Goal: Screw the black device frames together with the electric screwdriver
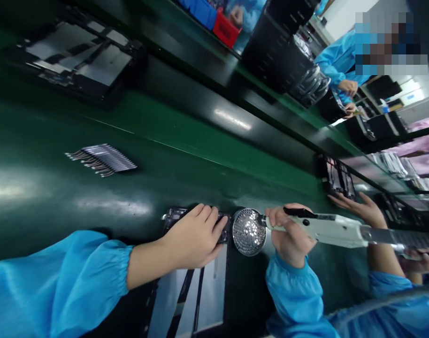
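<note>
The right hand grips a white electric screwdriver.

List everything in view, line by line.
conveyor bench: one, dark green, across the view
tablet frame: one, black and silver, upper left
thin metal strips: one fanned row, silver, mid-bench
device frame: one, black, near bench edge
pale-panelled frame: one, black and white, bottom centre
mesh screw dish: one, silver, at the screwdriver's tip
electric screwdriver: one, white and black, right of the dish
bins: two, red and blue, top edge
co-worker: one, blue smock, upper right
left hand: one, bare, flat on the device frame
right hand: one, bare, gripping the electric screwdriver
sleeves: two, blue, bottom
</note>
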Action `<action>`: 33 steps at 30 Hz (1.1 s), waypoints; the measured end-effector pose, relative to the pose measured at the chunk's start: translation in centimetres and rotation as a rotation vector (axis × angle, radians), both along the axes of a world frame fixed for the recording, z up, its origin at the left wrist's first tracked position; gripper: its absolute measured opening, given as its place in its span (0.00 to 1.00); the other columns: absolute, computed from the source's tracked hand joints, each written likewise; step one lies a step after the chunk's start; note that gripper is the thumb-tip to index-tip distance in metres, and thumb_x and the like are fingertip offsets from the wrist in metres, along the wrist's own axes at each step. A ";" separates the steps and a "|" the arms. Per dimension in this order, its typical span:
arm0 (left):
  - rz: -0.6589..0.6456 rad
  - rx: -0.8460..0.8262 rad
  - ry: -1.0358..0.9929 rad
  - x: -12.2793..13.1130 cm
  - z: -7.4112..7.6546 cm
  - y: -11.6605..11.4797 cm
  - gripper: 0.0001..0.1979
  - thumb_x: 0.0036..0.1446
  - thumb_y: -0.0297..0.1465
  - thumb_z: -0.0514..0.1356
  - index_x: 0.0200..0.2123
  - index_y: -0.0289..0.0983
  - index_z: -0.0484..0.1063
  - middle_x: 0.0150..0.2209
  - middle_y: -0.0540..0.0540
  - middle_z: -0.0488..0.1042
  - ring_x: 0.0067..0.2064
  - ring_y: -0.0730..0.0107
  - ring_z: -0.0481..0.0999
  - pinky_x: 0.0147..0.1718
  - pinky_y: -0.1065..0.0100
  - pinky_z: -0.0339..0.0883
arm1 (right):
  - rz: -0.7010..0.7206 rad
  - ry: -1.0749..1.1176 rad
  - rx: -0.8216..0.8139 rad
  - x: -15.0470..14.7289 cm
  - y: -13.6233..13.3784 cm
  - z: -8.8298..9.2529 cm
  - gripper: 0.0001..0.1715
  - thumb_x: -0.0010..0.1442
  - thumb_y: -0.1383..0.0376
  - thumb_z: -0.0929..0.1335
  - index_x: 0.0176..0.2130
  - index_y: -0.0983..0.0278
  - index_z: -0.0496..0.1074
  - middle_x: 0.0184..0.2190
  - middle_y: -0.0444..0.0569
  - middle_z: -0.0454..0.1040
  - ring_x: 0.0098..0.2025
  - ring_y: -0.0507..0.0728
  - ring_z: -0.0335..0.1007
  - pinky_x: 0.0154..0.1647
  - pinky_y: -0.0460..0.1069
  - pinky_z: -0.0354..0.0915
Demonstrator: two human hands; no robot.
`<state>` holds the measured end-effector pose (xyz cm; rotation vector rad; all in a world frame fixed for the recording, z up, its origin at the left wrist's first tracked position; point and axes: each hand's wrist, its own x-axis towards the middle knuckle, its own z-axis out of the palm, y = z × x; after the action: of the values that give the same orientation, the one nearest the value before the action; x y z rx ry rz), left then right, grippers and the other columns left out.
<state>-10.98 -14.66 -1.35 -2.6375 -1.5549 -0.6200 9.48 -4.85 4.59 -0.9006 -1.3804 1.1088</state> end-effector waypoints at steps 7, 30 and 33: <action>-0.002 -0.010 0.014 0.0 0.1 0.0 0.27 0.65 0.43 0.56 0.56 0.27 0.74 0.48 0.27 0.78 0.48 0.43 0.78 0.48 0.50 0.69 | -0.008 0.023 -0.009 -0.2 0.8 -0.5 0.14 0.50 0.72 0.68 0.38 0.60 0.72 0.16 0.36 0.66 0.19 0.51 0.62 0.28 0.51 0.65; -0.001 0.003 0.003 0.0 0.1 0.0 0.27 0.66 0.42 0.55 0.56 0.26 0.74 0.48 0.26 0.77 0.48 0.43 0.78 0.48 0.50 0.70 | 0.025 0.022 -0.031 0.0 1.3 -1.6 0.14 0.51 0.73 0.67 0.39 0.60 0.71 0.17 0.36 0.65 0.20 0.51 0.62 0.27 0.51 0.64; 0.002 0.005 0.007 0.0 0.1 0.0 0.27 0.66 0.43 0.55 0.56 0.26 0.74 0.48 0.26 0.77 0.49 0.43 0.77 0.48 0.50 0.70 | 0.023 0.031 -0.035 0.1 1.3 -1.6 0.14 0.51 0.73 0.67 0.39 0.60 0.71 0.17 0.36 0.66 0.20 0.51 0.63 0.28 0.50 0.64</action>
<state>-10.99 -14.65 -1.29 -2.6317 -1.5520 -0.6134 9.60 -3.52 2.98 -0.8918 -1.3523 1.1630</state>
